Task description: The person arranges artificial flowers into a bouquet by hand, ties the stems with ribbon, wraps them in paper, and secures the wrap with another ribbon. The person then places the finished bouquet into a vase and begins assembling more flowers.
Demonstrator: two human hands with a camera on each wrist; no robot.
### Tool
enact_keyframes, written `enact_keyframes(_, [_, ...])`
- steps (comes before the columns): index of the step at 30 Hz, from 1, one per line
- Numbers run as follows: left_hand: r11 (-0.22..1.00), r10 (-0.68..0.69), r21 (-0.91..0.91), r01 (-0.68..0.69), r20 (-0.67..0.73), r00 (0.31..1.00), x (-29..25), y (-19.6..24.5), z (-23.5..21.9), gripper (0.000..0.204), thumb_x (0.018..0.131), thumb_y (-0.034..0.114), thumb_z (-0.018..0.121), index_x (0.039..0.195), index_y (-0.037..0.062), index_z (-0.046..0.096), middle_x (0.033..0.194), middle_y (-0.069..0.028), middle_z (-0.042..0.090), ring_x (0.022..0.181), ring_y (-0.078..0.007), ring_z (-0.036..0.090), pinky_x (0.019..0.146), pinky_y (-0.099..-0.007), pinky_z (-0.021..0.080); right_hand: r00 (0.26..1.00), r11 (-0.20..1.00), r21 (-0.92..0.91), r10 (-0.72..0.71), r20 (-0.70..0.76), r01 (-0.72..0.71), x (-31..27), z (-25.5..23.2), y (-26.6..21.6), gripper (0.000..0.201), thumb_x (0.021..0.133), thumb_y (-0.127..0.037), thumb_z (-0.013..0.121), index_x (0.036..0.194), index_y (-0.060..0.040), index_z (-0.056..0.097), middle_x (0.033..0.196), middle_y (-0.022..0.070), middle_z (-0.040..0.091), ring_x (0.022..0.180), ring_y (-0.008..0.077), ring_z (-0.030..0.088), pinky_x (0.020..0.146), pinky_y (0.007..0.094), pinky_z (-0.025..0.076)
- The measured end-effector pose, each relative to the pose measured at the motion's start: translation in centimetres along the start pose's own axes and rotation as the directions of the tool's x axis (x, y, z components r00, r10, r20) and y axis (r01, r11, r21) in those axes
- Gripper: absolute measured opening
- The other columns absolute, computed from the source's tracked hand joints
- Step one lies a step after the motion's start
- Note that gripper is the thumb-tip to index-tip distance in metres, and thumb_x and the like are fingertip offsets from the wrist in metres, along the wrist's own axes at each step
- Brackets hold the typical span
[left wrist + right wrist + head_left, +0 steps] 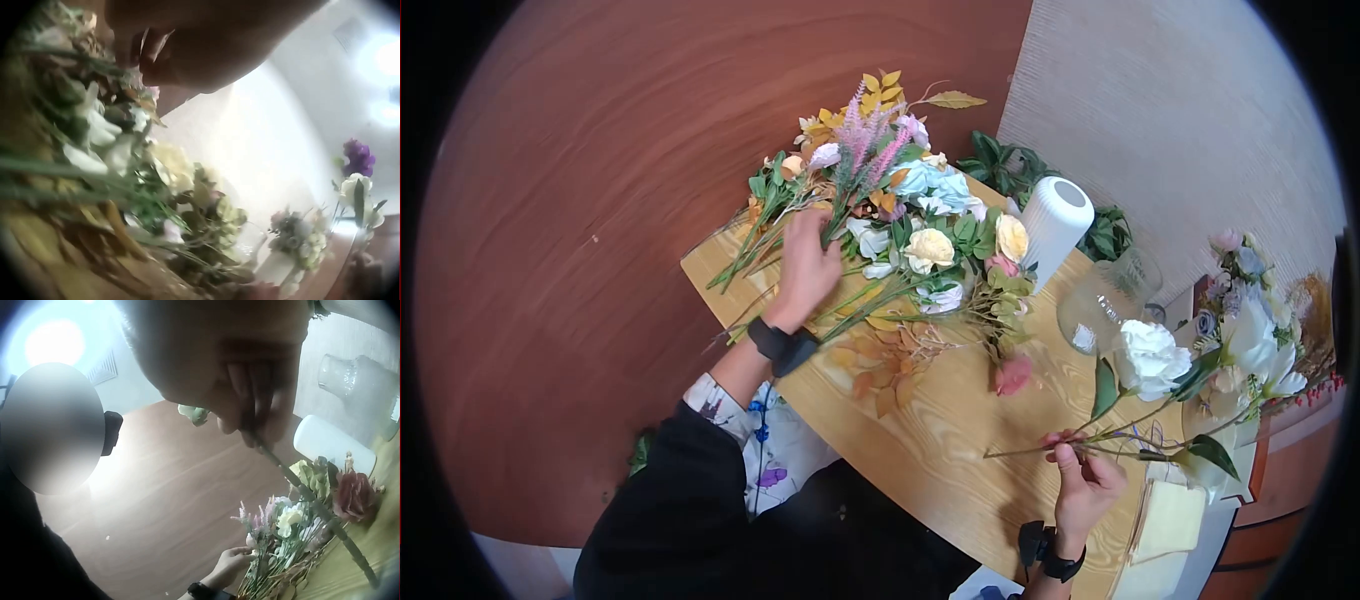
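Observation:
My left hand [805,265] reaches into the flower pile and grips the stems of a pink flower spray [865,145], which stands up above the other blooms. Its fingertips are partly hidden among stems and leaves. At the table's right side my right hand [1085,490] pinches the thin stem of a white rose [1148,360] between thumb and fingers. That stem's bare end points left over the table, and green leaves [1212,455] branch off at the right. In the right wrist view the brown-green stem [319,509] slants down from the fingers.
Around the left hand lie cream roses [928,250], blue flowers [935,185] and yellow-brown leaves [880,375]. A pink rose [1012,375] lies at the pile's front. Behind stand a white ribbed vase [1055,225] and a glass vase [1100,300]. Folded yellow cloths [1170,520] lie at right.

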State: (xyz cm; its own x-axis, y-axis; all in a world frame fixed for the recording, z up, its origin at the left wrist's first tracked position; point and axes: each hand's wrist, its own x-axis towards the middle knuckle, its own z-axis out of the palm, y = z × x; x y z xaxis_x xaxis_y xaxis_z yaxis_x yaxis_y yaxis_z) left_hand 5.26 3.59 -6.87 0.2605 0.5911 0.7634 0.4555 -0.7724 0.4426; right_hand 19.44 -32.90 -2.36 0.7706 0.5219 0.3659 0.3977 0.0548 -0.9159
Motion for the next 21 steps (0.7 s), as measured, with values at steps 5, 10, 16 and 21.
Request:
enact_keyframes(5, [0.949, -0.315, 0.183, 0.257, 0.492, 0.812, 0.1, -3.3, -1.4, 0.010, 0.077, 0.001, 0.056, 0.085, -0.0039, 0.055, 0.082, -0.0169, 0.060, 0.072, -0.0330, 0.058, 0.065, -0.0376, 0.046, 1.000, 0.999, -0.043, 0.001, 0.021, 0.000, 0.1, 0.2, 0.1, 0.007, 0.074, 0.002, 0.066, 0.077, 0.0075, 0.064, 0.073, 0.0116, 0.065, 0.068, 0.0156, 0.061, 0.066, 0.0258, 0.048])
enact_keyframes(10, [0.771, -0.405, -0.358, 0.527, 0.363, 0.839, 0.6, -2.8, -1.5, 0.014, 0.085, 0.002, 0.050, 0.095, -0.0048, 0.058, 0.078, -0.0104, 0.064, 0.071, -0.0132, 0.060, 0.060, -0.0293, 0.047, 0.999, 0.994, -0.104, -0.023, 0.037, 0.027, 0.3, 0.4, 0.2, 0.008, 0.074, 0.002, 0.066, 0.079, 0.0072, 0.064, 0.073, 0.0111, 0.065, 0.069, 0.0151, 0.061, 0.068, 0.0258, 0.047])
enact_keyframes(16, [0.682, -0.386, -0.586, 0.438, 0.219, 0.896, 1.7, 0.8, -3.2, 0.020, 0.089, 0.001, 0.046, 0.103, -0.0064, 0.058, 0.096, -0.0133, 0.063, 0.088, -0.0172, 0.062, 0.079, -0.0265, 0.049, 0.998, 0.983, -0.175, -0.055, 0.014, 0.057, 0.6, 0.9, -0.3, 0.006, 0.073, 0.000, 0.067, 0.076, 0.0049, 0.065, 0.071, 0.0098, 0.066, 0.067, 0.0139, 0.061, 0.067, 0.0239, 0.046])
enact_keyframes(21, [0.457, -0.218, -0.776, 0.435, 0.376, 0.901, -2.5, 9.9, -5.2, 0.022, 0.089, 0.000, 0.044, 0.107, -0.0090, 0.053, 0.102, -0.0184, 0.061, 0.096, -0.0237, 0.060, 0.087, -0.0327, 0.048, 0.999, 0.979, -0.201, -0.045, -0.002, 0.044, 0.8, 1.0, 0.5, 0.004, 0.076, 0.002, 0.064, 0.077, 0.0059, 0.065, 0.073, 0.0093, 0.065, 0.071, 0.0137, 0.061, 0.072, 0.0256, 0.048])
